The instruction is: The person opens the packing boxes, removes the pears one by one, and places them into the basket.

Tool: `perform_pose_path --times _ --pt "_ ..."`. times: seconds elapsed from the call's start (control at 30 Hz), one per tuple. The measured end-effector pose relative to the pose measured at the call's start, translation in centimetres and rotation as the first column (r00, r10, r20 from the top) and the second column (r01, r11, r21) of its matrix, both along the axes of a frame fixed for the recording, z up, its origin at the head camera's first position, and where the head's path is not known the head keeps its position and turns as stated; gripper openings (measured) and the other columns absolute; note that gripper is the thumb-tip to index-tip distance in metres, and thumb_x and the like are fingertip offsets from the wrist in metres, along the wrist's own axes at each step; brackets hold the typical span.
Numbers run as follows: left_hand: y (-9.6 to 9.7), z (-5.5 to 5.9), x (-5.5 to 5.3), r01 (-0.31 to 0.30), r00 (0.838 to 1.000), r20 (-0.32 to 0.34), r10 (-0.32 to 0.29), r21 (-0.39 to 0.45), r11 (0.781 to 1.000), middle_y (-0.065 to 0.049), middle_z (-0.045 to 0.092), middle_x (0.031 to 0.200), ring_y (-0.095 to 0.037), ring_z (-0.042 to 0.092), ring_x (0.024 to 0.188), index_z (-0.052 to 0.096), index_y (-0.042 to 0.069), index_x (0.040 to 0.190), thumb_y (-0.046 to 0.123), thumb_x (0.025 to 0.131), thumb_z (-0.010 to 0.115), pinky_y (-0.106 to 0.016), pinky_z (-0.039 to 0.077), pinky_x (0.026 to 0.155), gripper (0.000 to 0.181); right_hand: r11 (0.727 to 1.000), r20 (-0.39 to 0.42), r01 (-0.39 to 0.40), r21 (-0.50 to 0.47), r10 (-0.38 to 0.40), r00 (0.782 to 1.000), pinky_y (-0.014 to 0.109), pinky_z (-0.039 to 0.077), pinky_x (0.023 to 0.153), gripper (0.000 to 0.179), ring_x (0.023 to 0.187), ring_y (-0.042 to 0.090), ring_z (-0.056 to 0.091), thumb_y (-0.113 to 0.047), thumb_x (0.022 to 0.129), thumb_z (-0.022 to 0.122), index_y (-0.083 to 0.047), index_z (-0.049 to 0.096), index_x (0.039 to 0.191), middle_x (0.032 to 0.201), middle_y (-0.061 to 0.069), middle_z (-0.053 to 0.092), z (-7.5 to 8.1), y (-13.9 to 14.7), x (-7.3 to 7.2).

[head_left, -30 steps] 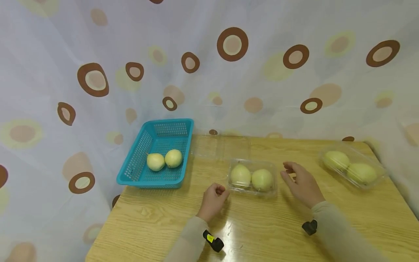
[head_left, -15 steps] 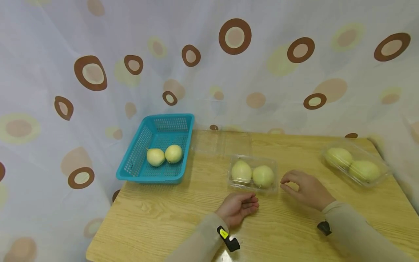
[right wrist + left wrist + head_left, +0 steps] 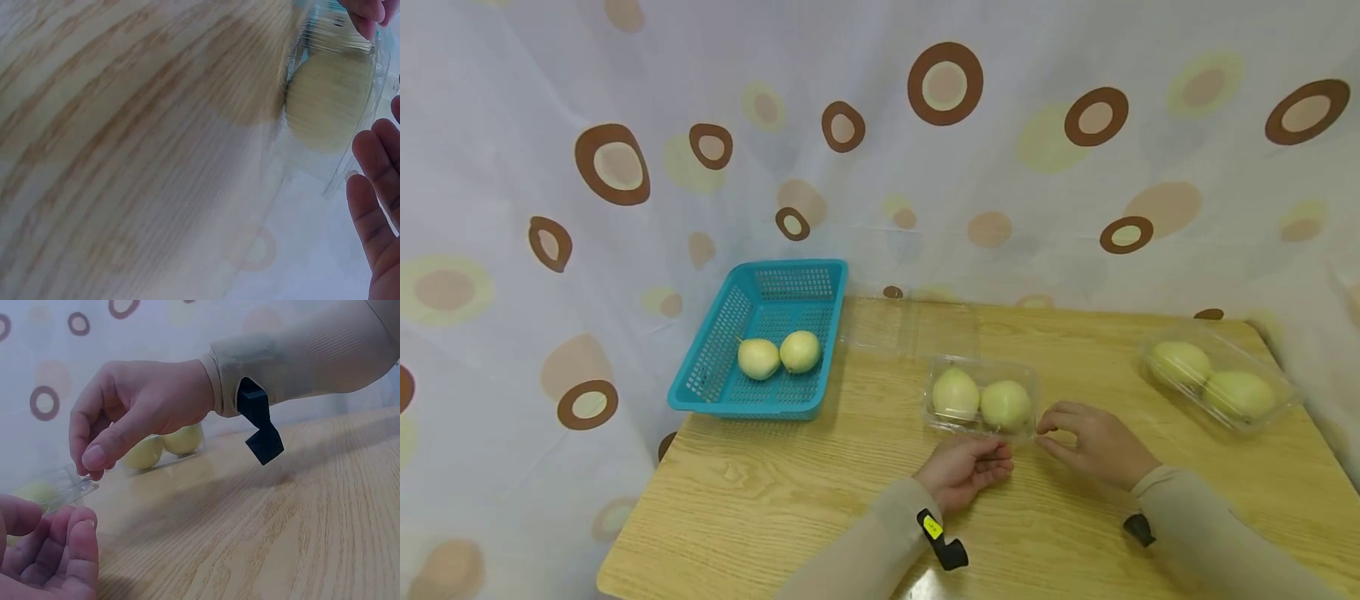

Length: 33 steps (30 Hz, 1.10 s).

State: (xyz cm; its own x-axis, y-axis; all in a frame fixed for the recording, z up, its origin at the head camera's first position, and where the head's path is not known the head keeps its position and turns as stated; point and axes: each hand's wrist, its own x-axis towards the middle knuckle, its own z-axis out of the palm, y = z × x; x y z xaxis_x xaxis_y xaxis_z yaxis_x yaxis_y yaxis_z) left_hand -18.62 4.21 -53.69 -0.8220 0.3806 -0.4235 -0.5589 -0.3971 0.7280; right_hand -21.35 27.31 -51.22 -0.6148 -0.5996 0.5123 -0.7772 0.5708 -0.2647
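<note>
A clear plastic clamshell box (image 3: 980, 427) with two pale yellow-green pears (image 3: 1006, 405) inside stands on the wooden table, its lid down. At its front edge my left hand (image 3: 967, 472) is turned palm up, thumb and fingertips pinching the rim, as the left wrist view shows. My right hand (image 3: 1093, 442) is at the front right corner, fingers loosely bent, thumb and fingertips right by the rim. In the right wrist view its fingers (image 3: 369, 200) lie beside the box, with one pear (image 3: 328, 100) showing through the plastic.
A blue mesh basket (image 3: 745, 410) with two pears (image 3: 801, 352) stands at the left. Behind the box lies an open clear plastic box (image 3: 910, 327). Another packed clear box (image 3: 1221, 379) stands at the right. A patterned curtain (image 3: 880, 150) hangs along the table's back edge.
My left hand has swung right along the box's front and turned palm up, reaching the rim. My right hand has dropped toward the front right corner. The boxes stay in place.
</note>
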Motion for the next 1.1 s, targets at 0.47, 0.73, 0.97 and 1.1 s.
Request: perform_pose_path --times 0.47,0.73,0.97,1.1 --pt "1.3 -0.4 -0.3 -0.050 0.999 -0.015 0.049 -0.103 0.993 -0.009 0.066 0.081 -0.015 0.063 0.072 0.067 -0.008 0.101 0.010 0.091 0.063 -0.025 0.055 0.068 0.021 1.000 -0.025 -0.002 -0.029 0.001 1.000 0.017 0.049 0.069 0.023 0.079 0.005 0.059 -0.011 0.069 0.085 -0.017 0.072 0.087 0.095 -0.009 0.059 -0.8 -1.0 0.6" --pt "1.6 -0.1 -0.2 -0.105 0.994 -0.019 0.103 -0.144 0.984 -0.007 0.066 0.075 -0.013 0.063 0.066 0.070 -0.006 0.091 0.008 0.087 0.065 -0.024 0.054 0.061 0.015 0.998 -0.105 0.026 0.055 -0.020 0.994 0.023 0.053 0.062 0.020 0.074 0.006 0.060 -0.012 0.067 0.085 -0.014 0.072 0.082 0.087 -0.007 0.060 -0.5 -1.5 0.8" --pt "1.8 0.0 -0.3 -0.125 0.992 -0.027 0.122 -0.158 0.979 -0.005 0.065 0.071 -0.011 0.061 0.061 0.070 -0.008 0.090 0.006 0.085 0.065 -0.022 0.052 0.056 0.016 0.985 -0.162 0.031 0.170 -0.003 0.987 0.020 0.048 0.052 0.010 0.061 0.003 0.054 -0.011 0.070 0.080 -0.012 0.072 0.075 0.077 -0.006 0.059 0.9 -2.2 0.8" --pt "1.9 0.1 -0.3 -0.125 0.992 -0.022 0.123 -0.153 0.980 -0.005 0.064 0.069 -0.011 0.061 0.060 0.070 -0.008 0.089 0.005 0.085 0.063 -0.022 0.051 0.054 0.014 0.978 -0.200 0.042 0.206 0.000 0.980 0.018 0.041 0.046 0.009 0.055 -0.001 0.043 -0.010 0.069 0.077 -0.013 0.069 0.070 0.071 -0.007 0.054 1.0 -2.3 0.8"
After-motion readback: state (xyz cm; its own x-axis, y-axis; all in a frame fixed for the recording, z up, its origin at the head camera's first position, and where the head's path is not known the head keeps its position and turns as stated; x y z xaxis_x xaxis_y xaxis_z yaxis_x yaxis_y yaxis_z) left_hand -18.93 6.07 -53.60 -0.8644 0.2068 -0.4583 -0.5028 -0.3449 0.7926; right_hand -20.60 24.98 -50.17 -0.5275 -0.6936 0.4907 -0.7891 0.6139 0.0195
